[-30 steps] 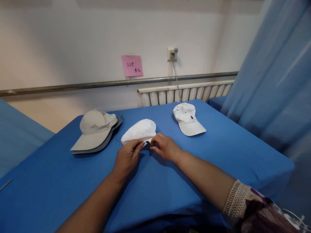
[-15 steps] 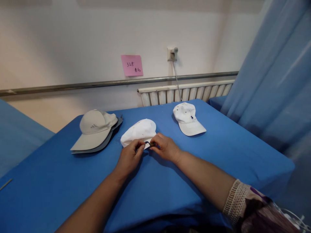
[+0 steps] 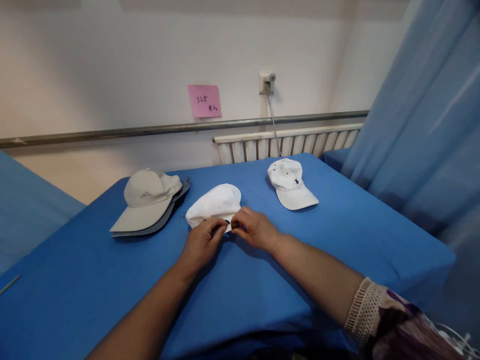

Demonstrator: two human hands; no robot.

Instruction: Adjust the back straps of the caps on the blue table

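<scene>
A white cap (image 3: pixel 215 201) lies on the blue-covered table with its back strap toward me. My left hand (image 3: pixel 202 242) pinches the strap from the left, thumb and fingers together. From the right, my right hand (image 3: pixel 255 229) grips the strap's other end, where a small dark brassy buckle (image 3: pixel 234 226) shows at the fingertips. A short white piece of strap spans the narrow gap between both hands. Fingers hide most of the strap, and the cap's brim is out of sight.
Left of the hands, a beige cap (image 3: pixel 148 195) rests on a dark grey cap (image 3: pixel 159 225). Another white cap (image 3: pixel 291 185) with a small dark logo sits back right. Behind the table are a metal rail (image 3: pixel 150 131), a radiator (image 3: pixel 292 142) and a plugged-in cord. A blue curtain (image 3: pixel 420 125) hangs right.
My left hand has shifted slightly right along the strap, closer to my right hand. Less of the dark strap loop shows between the fingers. The caps have stayed in place.
</scene>
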